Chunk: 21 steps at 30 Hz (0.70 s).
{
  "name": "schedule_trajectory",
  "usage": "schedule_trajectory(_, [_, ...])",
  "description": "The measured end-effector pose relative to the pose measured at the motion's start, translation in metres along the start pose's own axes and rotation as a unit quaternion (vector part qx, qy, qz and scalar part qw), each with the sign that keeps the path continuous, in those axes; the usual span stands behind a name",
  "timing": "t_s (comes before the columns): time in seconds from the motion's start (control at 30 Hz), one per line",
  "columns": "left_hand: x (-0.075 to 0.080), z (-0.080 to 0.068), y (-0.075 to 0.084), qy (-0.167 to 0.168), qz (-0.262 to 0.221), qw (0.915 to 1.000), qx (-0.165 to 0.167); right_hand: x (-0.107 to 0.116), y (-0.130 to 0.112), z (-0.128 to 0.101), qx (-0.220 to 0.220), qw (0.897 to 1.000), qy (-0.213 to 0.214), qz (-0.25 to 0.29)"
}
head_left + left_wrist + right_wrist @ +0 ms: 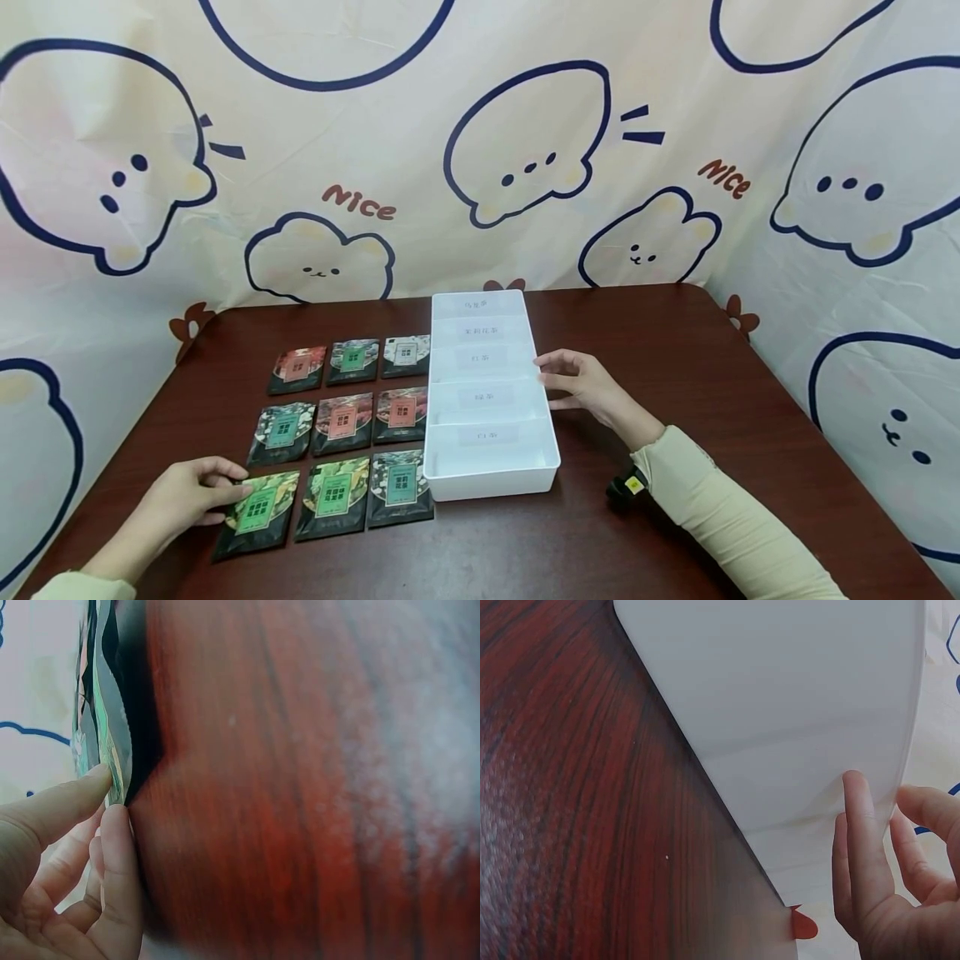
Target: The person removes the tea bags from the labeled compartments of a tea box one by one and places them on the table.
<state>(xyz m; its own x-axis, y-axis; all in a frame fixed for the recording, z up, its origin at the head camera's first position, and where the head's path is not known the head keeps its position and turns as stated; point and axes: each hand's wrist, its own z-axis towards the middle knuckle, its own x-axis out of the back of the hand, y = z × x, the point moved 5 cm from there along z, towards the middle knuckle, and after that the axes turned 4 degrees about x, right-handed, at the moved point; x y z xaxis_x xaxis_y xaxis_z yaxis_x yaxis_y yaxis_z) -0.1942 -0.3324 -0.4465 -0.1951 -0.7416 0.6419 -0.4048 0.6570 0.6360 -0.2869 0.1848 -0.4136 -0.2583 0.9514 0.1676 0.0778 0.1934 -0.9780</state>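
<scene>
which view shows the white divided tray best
The head view: the whole white tray shows, with its five labelled compartments and the right hand touching its side wall. The right wrist view shows only a plain outer wall close up, fingertips against it. The left wrist view shows none of it.

The head view looks down across the dark red wooden table (675,350); both wrist views skim its surface closely.

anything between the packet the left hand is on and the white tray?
Head view: two more packets of the front row lie between the green packet touched by the left hand and the white tray; the nearer one abuts it.
</scene>
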Motion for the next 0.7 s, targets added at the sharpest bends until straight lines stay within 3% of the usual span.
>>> schedule_trajectory(0.7, [0.0025, 0.0038, -0.0055, 0.001, -0.015, 0.9999, 0.002, 0.0007, 0.0032, 0.0012, 0.004, 1.000, 0.002, -0.001])
